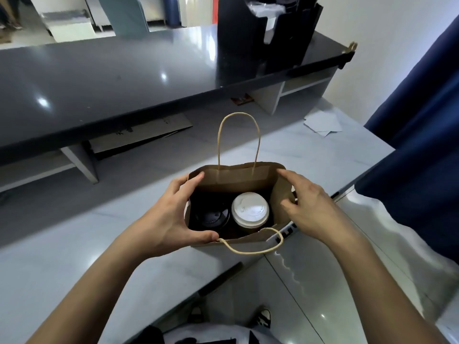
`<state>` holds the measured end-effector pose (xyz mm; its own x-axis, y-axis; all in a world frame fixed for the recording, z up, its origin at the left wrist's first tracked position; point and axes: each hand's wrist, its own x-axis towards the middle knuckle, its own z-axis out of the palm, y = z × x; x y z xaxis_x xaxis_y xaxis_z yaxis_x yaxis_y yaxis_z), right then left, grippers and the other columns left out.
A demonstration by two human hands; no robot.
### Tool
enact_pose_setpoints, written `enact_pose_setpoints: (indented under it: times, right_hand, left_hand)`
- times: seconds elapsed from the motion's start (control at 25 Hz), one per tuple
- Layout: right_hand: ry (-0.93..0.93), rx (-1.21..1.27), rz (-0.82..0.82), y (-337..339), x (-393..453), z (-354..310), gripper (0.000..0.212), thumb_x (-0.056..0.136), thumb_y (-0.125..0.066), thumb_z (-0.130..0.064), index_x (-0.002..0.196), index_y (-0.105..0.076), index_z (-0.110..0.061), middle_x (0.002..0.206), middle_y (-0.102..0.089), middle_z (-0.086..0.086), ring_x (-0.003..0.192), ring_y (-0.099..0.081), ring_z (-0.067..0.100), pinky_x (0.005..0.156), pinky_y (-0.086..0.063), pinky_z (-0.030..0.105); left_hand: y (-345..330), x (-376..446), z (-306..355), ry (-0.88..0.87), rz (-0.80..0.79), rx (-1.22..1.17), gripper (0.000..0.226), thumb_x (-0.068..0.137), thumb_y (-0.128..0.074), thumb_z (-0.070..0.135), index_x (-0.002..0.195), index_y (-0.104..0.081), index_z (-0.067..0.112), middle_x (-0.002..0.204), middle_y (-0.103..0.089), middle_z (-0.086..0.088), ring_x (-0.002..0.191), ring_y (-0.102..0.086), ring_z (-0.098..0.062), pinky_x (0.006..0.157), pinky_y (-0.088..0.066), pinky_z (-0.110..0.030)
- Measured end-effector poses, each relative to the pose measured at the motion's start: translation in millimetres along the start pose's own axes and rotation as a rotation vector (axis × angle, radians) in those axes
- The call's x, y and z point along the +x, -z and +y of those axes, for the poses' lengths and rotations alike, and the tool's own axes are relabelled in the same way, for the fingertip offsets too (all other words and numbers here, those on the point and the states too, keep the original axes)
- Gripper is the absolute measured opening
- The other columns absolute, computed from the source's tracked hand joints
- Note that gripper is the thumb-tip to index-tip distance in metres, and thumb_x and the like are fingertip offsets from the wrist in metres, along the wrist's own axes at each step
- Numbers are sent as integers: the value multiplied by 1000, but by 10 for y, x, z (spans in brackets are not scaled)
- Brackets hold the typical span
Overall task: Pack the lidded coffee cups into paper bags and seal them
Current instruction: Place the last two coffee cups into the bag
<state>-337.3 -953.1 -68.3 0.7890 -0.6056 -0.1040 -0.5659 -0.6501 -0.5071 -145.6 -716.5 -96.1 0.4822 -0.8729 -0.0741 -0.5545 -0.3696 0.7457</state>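
1. Head view: a brown paper bag [238, 175] is seen standing open on the pale grey counter [74, 244], near its front edge, directly before the person.
2. Two cups are held inside the bag, side by side and touching: a cup with a black lid [212, 218] on the left and a cup with a white lid [250, 211] on the right. Raised lettering is seen on both lids, but it is too small to be read.
3. The far twisted paper handle [239, 135] is standing upright, while the near handle [253, 247] is folded down over the front of the bag.
4. The left side of the bag mouth is gripped by the left hand [173, 214]: the fingers are curled over the far corner and the thumb is pressed on the near rim.
5. The right side is pinched by the right hand [308, 207], with a fingertip on the far corner and the thumb pressed against the inner side wall.
6. A strip with dark block letters is partly seen at the lower right of the bag; the writing cannot be read.
7. Behind the bag, a raised dark glossy shelf [124, 78] is seen, and a tall black holder [248, 38] is standing on it.
8. Some white paper sheets [323, 124] are lying on the counter at the far right, well apart from the bag, and a dark blue curtain [422, 145] is hanging at the right.
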Motion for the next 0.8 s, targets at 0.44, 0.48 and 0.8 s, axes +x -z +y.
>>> enact_pose_setpoints:
  times: [0.44,0.48,0.8]
  right_hand:
    - [61,19,-38,632,207,1039,66,95,-51,-15,156,-34,-34,139,-52,-5,95,-51,11,88,-40,29]
    - [67,15,-40,684,245,1121,66,95,-50,-15,156,-33,-34,140,-52,-5,97,-50,10,89,-41,30]
    - [83,7,-59,981,506,1608,66,95,-50,-14,156,-33,-33,140,-52,-4,94,-50,11,87,-39,27]
  left_hand:
    - [-850,445,780,55,74,-50,124,59,-90,60,159,-19,42,150,-24,21,125,-39,12,105,-50,-36]
    - [-922,492,829,55,84,-52,122,61,-92,54,159,-20,41,149,-25,20,124,-38,16,104,-51,-33]
    - [-1228,914,1154,58,78,-50,124,55,-81,69,159,-19,43,146,-25,22,120,-39,16,92,-48,-16]
